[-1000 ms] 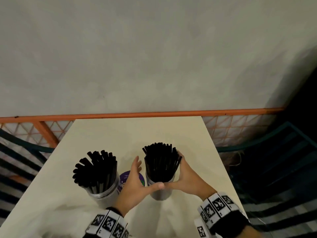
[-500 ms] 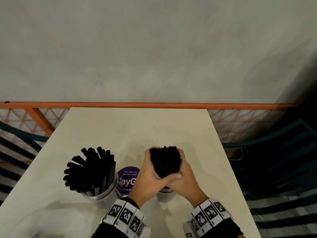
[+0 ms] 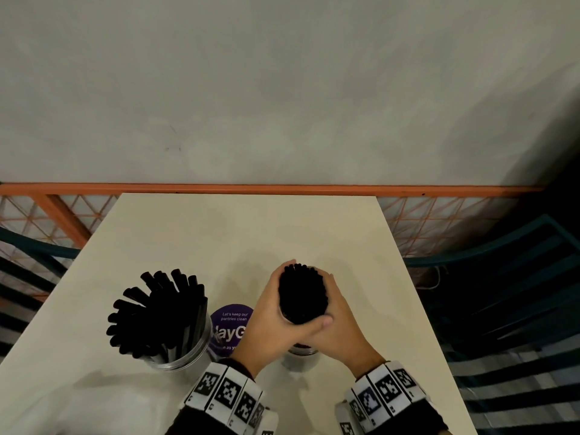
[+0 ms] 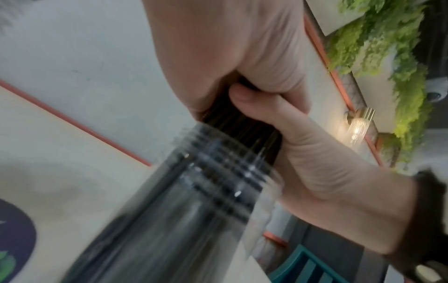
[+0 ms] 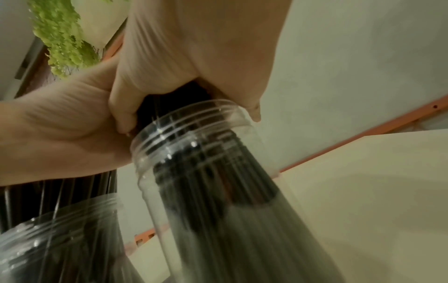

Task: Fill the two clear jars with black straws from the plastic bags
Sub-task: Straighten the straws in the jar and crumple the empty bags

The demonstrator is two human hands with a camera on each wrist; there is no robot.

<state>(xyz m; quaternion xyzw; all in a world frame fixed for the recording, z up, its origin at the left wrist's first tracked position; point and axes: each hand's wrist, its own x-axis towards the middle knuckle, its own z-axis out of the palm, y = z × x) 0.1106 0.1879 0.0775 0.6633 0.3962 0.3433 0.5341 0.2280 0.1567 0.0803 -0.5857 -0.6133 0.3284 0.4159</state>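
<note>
On the right half of the table, a bundle of black straws is stood in the right jar and is clasped together by the left hand and right hand, fingers curled around it. The left jar beside them is already packed. No plastic bags are seen; only settling appears left.

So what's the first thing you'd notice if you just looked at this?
Two hands, left hand and right hand, wrapped tight round a bunch of black straws that stands in a clear jar near the table's front edge. To their left, another jar has its straws fanning out loosely, and a purple sticker sits between the jars.
</note>
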